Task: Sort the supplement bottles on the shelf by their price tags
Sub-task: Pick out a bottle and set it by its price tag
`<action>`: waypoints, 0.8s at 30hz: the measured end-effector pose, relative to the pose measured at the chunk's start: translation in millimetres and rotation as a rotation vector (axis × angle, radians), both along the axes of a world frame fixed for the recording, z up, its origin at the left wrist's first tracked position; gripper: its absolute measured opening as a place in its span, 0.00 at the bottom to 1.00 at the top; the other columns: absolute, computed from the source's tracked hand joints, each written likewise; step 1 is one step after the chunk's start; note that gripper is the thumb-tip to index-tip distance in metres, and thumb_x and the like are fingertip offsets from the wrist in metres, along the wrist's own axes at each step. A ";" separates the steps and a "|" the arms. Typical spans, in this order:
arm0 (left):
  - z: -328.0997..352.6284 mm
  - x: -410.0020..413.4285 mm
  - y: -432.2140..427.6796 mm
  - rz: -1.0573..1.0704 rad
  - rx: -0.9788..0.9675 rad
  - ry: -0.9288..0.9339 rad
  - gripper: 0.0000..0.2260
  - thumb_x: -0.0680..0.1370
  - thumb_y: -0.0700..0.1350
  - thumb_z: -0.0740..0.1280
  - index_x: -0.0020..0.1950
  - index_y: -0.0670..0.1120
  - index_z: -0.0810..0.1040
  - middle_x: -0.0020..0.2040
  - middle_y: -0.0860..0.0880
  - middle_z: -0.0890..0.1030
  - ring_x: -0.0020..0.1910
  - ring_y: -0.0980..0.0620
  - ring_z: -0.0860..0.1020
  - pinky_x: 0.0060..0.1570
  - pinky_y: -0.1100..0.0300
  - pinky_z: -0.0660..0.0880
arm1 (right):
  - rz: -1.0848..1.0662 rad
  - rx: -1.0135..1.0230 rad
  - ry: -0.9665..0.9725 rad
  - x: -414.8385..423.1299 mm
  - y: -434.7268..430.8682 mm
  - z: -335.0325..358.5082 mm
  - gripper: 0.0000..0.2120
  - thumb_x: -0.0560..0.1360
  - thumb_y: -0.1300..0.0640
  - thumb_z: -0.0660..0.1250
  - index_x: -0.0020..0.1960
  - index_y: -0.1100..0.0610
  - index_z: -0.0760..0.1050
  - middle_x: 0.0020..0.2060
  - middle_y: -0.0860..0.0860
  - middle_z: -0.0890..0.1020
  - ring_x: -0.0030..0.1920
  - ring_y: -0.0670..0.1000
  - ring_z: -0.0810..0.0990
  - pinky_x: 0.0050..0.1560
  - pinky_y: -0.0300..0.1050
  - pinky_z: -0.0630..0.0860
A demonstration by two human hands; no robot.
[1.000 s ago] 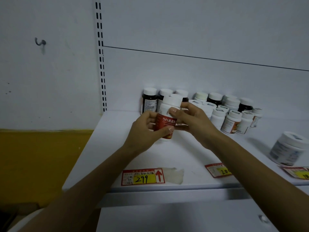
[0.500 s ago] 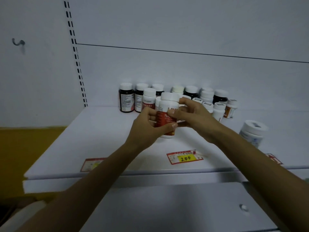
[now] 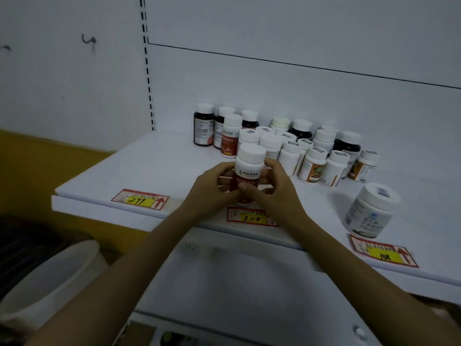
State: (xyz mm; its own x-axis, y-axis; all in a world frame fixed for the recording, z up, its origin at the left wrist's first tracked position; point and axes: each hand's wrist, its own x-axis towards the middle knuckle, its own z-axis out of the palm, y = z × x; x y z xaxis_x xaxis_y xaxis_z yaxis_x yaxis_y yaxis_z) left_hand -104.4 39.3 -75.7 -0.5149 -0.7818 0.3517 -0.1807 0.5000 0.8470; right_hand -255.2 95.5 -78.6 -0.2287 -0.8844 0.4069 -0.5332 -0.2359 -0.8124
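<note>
A white-capped bottle with a red label (image 3: 249,166) is held upright between both hands, just behind the price tag reading 200 (image 3: 250,217). My left hand (image 3: 212,193) wraps its left side and my right hand (image 3: 274,186) its right side. Whether its base touches the white shelf (image 3: 154,168) is hidden. Behind stands a cluster of several supplement bottles (image 3: 287,146), some dark, some white. A wide white jar (image 3: 369,211) stands alone at the right, behind the tag reading 108 (image 3: 385,253). The tag reading 299 (image 3: 139,199) lies at the front left.
A slotted upright (image 3: 147,71) runs up the back wall at the shelf's left end. Below left stands a pale bucket (image 3: 50,283). A lower white shelf panel (image 3: 249,283) lies under my forearms. A hook (image 3: 88,40) is on the wall at the left.
Both hands have brought the bottle forward and down toward the 200 tag. The view has tilted down and shifted, so the 108 tag and the bucket now show.
</note>
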 end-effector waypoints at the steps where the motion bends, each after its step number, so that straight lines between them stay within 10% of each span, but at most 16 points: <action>1: -0.2 -0.6 0.5 -0.002 -0.007 -0.032 0.24 0.70 0.44 0.73 0.64 0.49 0.70 0.54 0.55 0.77 0.48 0.62 0.77 0.44 0.75 0.73 | 0.024 0.035 -0.038 -1.5 0.4 -1.4 0.29 0.70 0.52 0.73 0.67 0.54 0.67 0.58 0.51 0.80 0.56 0.50 0.79 0.52 0.46 0.80; 24: 0.2 -4.6 4.5 0.009 -0.033 -0.147 0.27 0.66 0.47 0.76 0.62 0.52 0.71 0.49 0.60 0.78 0.45 0.65 0.78 0.40 0.76 0.74 | 0.070 0.044 -0.166 -5.9 5.0 -4.3 0.22 0.69 0.53 0.75 0.59 0.53 0.72 0.52 0.52 0.82 0.52 0.51 0.82 0.52 0.54 0.81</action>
State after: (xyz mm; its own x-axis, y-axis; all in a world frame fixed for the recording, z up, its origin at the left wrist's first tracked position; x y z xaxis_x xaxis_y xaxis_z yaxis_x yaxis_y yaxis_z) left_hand -109.0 43.8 -75.6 -0.5559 -0.7757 0.2987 -0.3062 0.5252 0.7940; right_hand -261.1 100.5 -82.9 -0.2265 -0.9165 0.3298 -0.3748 -0.2305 -0.8980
